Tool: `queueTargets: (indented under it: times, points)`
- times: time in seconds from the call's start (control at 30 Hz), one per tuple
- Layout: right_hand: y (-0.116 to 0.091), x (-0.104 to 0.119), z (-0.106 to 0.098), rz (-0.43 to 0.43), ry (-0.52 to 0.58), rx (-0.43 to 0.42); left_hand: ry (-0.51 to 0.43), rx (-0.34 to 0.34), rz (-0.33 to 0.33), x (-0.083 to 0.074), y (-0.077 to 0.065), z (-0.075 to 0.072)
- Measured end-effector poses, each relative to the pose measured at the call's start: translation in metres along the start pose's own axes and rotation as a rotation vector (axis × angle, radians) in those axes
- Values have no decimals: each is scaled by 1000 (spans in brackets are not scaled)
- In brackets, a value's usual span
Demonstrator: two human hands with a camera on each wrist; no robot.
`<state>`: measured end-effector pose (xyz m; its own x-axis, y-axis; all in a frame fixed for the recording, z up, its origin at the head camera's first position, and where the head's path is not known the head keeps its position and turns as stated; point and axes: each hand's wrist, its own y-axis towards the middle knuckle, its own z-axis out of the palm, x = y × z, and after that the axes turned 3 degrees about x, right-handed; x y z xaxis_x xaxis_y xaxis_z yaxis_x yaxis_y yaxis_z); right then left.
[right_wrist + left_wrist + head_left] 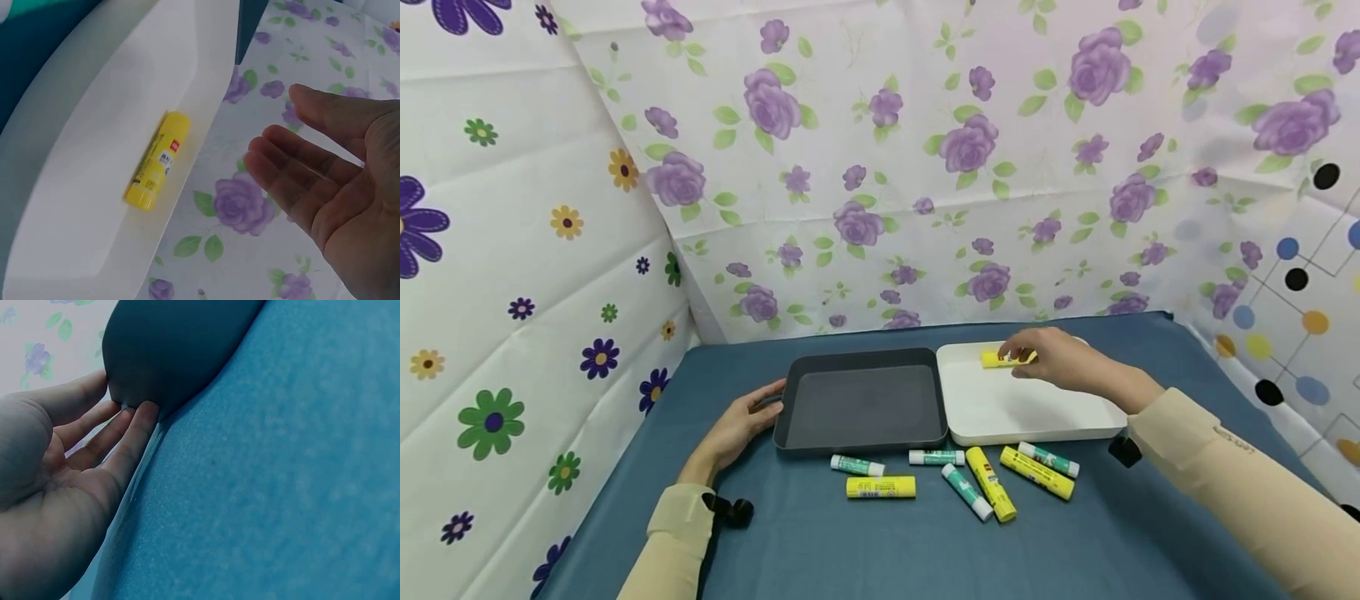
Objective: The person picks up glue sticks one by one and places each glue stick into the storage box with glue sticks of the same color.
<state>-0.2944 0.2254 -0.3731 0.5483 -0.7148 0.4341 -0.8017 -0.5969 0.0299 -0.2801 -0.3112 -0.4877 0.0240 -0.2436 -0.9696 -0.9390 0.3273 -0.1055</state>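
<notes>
A yellow glue stick [995,359] lies inside the white tray [1030,435], near its far wall. Just over it in the head view is my right hand [1067,360]. The right wrist view shows the hand's fingers loosely extended, apart from the glue stick [157,161] and holding nothing. On the left, my left hand [737,429] touches the left side of the dark grey tray [865,448]. Its thumb and fairly straight fingertips rest against the outer wall of the tray [169,356] in the left wrist view.
In front of the trays lie several more glue sticks, some yellow [881,487] and others green with white caps [967,492]. Both trays stand side by side on a blue cloth [820,550]. A flowered sheet [857,167] hangs behind the table.
</notes>
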Motion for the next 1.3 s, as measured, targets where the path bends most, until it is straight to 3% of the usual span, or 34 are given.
queueTargets:
  times: [0.23,0.77,1.3]
  points:
    - [-12,18,4,-20,50,-22,1,0,4,2,-2,-1]
    - [-36,46,34,-85,89,-19,-10,4,10,3,-2,1]
    - [-47,62,58,-82,242,3,6,11,20,1,-1,0]
